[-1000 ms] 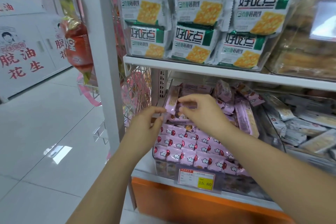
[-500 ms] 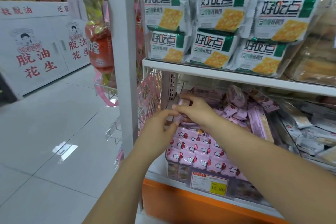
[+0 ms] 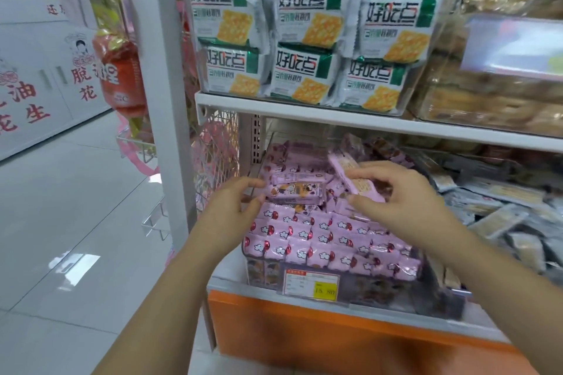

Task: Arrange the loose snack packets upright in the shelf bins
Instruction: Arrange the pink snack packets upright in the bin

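A clear plastic bin [image 3: 374, 294] on the lower shelf holds pink snack packets. Its front rows [image 3: 323, 242] stand upright and tightly packed; behind them several loose packets [image 3: 307, 161] lie jumbled. My left hand [image 3: 234, 207] pinches the left end of one pink packet [image 3: 294, 192] lying crosswise on the pile. My right hand [image 3: 396, 195] grips another pink packet [image 3: 350, 176], tilted, between thumb and fingers above the bin's middle.
The upper shelf [image 3: 335, 119] carries green-and-white cracker bags [image 3: 307, 36] just above my hands. A white shelf post [image 3: 158, 85] stands at left, a bin of grey packets [image 3: 502, 213] at right. A price tag [image 3: 310, 283] hangs on the bin front. Tiled floor [image 3: 61, 237] lies left.
My hands have come apart: before, both held one packet near the bin's back left. Now the right hand has moved right with a tilted packet and the left holds a different one lying flat.
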The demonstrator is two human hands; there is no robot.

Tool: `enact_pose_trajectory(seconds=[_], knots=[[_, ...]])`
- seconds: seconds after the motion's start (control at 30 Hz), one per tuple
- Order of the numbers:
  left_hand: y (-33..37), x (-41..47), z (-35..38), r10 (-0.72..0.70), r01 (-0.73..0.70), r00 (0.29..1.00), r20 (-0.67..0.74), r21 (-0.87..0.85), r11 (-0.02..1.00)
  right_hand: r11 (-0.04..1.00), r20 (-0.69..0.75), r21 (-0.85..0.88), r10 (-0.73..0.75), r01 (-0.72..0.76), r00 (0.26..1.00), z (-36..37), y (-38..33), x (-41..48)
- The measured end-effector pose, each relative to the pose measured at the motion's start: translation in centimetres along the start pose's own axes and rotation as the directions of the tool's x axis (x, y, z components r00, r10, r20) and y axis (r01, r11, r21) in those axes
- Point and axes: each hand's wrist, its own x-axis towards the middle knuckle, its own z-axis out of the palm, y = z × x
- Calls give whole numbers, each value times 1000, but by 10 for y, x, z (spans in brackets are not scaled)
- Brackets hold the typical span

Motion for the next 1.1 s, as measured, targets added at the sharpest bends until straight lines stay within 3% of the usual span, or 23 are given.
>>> enact_pose_trajectory(seconds=[0.13,0.23,0.3,0.47,0.73,0.97,1.1], knots=[[-1,-2,1,-2,2,1000,8,17,1000,972,89,-234,17,4,996,-18,24,-25],[-2,-3,2,1,-1,1000,11,19,1000,873,180,-482,12,78,984,-15,34,-38],[-2,-4,3,5,-6,1000,15,25,1000,826,211,-555,27,97,977,-13,35,-42],[-1,-7,2,-24,24,1000,13,20,1000,856,177,-504,-34,121,984,-12,30,-39],[5,-7,-1,-105,103,994,-11,-117,988,904,278,-344,-162,256,947,13,2,20],[1,6,-1,-100,94,995,-12,-244,965,744,307,-557,-229,370,924,64,-2,80],[0,22,3,-75,63,997,-33,-278,959,722,342,-573,-218,387,914,74,3,87]])
